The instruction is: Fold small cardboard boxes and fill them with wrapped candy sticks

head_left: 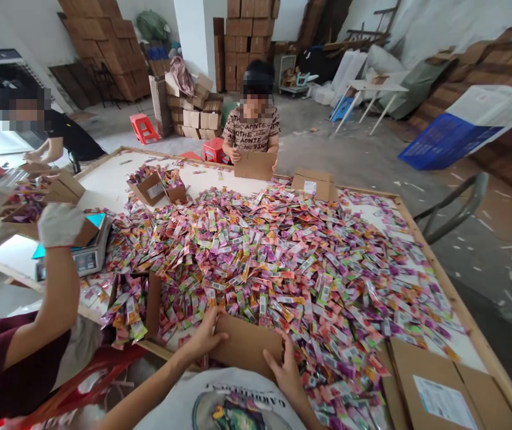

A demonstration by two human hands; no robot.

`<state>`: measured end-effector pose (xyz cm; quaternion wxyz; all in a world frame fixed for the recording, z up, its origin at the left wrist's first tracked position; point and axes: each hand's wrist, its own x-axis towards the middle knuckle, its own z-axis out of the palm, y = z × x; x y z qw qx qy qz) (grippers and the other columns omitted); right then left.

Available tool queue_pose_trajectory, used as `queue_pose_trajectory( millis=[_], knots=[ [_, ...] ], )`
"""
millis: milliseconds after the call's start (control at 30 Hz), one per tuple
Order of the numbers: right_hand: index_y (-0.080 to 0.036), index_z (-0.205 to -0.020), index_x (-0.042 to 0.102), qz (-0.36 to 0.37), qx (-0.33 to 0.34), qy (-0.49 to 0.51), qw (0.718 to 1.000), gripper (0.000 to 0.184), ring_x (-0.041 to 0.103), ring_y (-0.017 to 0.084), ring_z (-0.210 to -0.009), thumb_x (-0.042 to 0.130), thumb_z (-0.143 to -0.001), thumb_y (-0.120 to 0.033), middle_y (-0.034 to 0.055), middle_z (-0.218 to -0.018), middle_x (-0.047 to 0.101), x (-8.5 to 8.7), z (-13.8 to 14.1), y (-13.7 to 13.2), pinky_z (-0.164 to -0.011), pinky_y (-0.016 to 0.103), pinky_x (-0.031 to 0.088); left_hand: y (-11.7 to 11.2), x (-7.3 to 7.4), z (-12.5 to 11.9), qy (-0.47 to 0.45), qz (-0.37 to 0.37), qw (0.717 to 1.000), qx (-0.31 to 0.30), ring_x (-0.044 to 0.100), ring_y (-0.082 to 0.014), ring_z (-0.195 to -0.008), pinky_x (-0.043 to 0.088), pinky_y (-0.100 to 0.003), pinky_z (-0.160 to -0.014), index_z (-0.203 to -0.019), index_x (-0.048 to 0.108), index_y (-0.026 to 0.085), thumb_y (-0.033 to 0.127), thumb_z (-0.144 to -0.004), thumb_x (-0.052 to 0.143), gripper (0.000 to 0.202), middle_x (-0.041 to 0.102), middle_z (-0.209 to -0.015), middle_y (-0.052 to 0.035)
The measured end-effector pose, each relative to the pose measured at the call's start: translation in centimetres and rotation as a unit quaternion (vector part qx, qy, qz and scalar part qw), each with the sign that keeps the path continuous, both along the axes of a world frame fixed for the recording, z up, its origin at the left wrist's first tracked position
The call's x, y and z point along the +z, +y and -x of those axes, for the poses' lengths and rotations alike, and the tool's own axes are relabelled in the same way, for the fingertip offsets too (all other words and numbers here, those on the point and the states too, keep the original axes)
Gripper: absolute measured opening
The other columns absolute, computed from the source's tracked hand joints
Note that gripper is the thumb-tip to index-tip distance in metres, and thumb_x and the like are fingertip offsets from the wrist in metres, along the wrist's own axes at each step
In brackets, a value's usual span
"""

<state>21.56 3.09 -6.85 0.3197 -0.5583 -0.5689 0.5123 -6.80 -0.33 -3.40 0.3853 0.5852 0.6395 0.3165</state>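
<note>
Close to my body, a brown cardboard box (pixel 247 345) is held between my two hands, one plain side turned toward me. My left hand (pixel 209 334) grips its left end, the thumb lying on the near face. On the opposite end, my right hand (pixel 286 361) is closed with the thumb pressed on the cardboard. What the box contains cannot be made out. Beyond and around it spreads a large heap of small colourful wrapped packets (pixel 256 251). Left of my left hand stands an open carton (pixel 153 304) filled with such packets.
Flattened labelled cartons (pixel 439 388) lie at the near right. A digital scale (pixel 88 257) stands left, beside a co-worker's gloved hand (pixel 61 225). Across the table, another person holds a cardboard piece (pixel 254 165). A filled carton (pixel 157 186) sits at the far left. A wooden rim (pixel 439 275) edges the table.
</note>
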Motion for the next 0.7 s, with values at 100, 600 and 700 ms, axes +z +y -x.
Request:
queue_pose_trajectory(
  millis=[100,600,700],
  knots=[
    [-0.025,-0.121,0.05,0.002,-0.015,-0.022,1.0,0.06,0.056,0.031,-0.119,0.066,-0.07,-0.051,0.0107,-0.128,0.057,-1.3,1.1,0.7,-0.102,0.045,0.045,0.4,-1.2,-0.9,0.019,0.017,1.0,0.01,0.052,-0.0247,-0.121,0.041,-0.039,-0.105,-0.124,0.049,0.021,0.01,-0.067,0.061,0.06,0.058,-0.127,-0.0102],
    [-0.02,-0.111,0.061,-0.117,-0.125,-0.073,0.982,0.046,0.06,0.027,-0.112,0.041,-0.091,-0.056,0.0124,-0.115,0.066,-2.6,-0.2,0.6,-0.1,0.044,0.045,1.2,2.8,-2.9,0.318,-0.059,0.881,-0.345,0.028,-0.0522,-0.141,0.016,-0.078,-0.106,-0.149,0.028,0.049,0.041,-0.06,0.084,0.105,0.026,-0.162,-0.0162],
    [-0.014,-0.129,0.055,-0.161,-0.238,-0.206,0.935,0.075,0.047,0.039,-0.129,0.044,-0.084,-0.072,0.0239,-0.133,0.054,-4.2,-4.9,-0.1,-0.106,0.056,0.036,0.4,4.1,-1.1,0.305,-0.063,0.904,-0.294,0.033,-0.0489,-0.138,0.023,-0.073,-0.107,-0.149,0.033,0.047,0.041,-0.062,0.082,0.1,0.033,-0.157,-0.0172]
  ],
)
